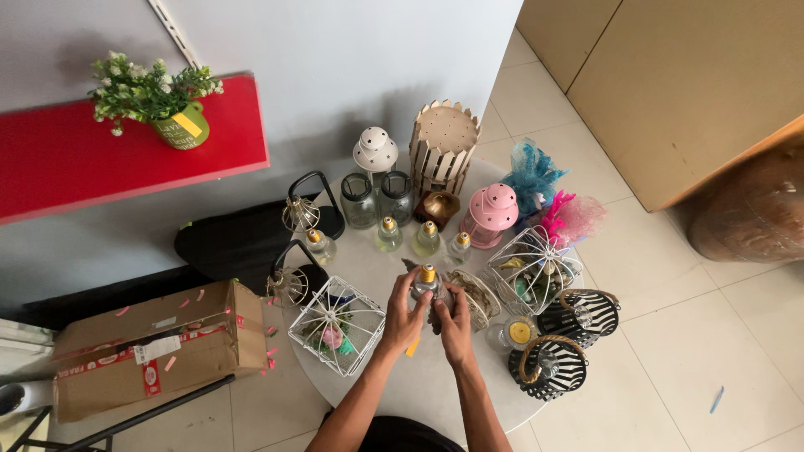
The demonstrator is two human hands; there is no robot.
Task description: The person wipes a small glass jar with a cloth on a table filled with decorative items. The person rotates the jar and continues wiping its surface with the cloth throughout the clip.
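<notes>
I have the small glass bottle (427,285) with the gold cap between both hands, just above the middle of the round table (419,393). My left hand (404,321) wraps its near side with the fingers up by the neck, and my right hand (455,325) presses in from the other side, so both are closed on it. It looks like clear glass, so I judge it light but smooth, slippery and breakable; the body is the safest place to grip, not the thin capped neck. Touching my right hand is a flat woven ring (477,297), and close on my left sits a white wire cage (337,325) with pink and green bits inside. Beyond, a row of three similar bottles (425,238) stands near, with two dark jars (378,199), a white lantern (375,151), a pink lantern (489,214) and a slatted wooden box (442,146) behind. To the right are a domed wire cage (533,268), feathers (548,197) and two striped baskets (565,339), crowding any move that way. A cardboard box (151,343) lies on the floor.
</notes>
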